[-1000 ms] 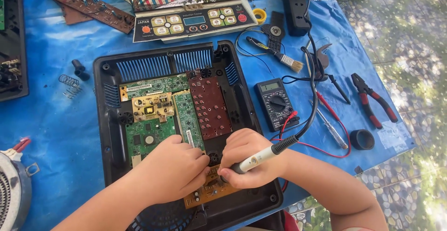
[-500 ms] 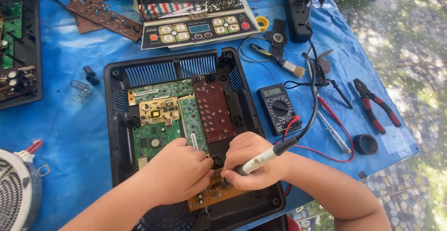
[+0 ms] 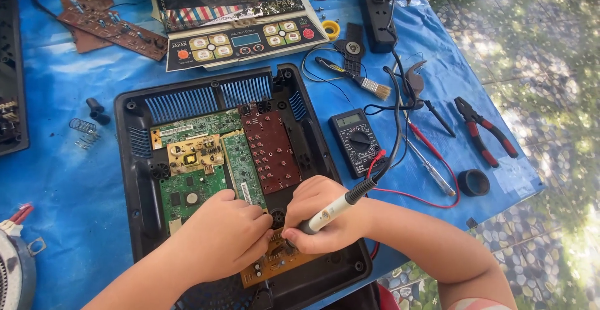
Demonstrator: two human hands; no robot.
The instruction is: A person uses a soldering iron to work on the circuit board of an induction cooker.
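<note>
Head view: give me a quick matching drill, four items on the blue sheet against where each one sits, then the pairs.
Items:
1. soldering iron
2. multimeter
3. pliers
4. paintbrush

Places:
A. far right, near the sheet's edge
B. in the right hand, over the brown board
C. beyond the multimeter, by the control panel
D. just right of the open black housing

Pairs: 1-B, 2-D, 3-A, 4-C

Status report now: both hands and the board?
Right hand grips soldering iron. Left hand pinches beside tip, contents hidden. Both over brown circuit board. Nothing blocking.
</note>
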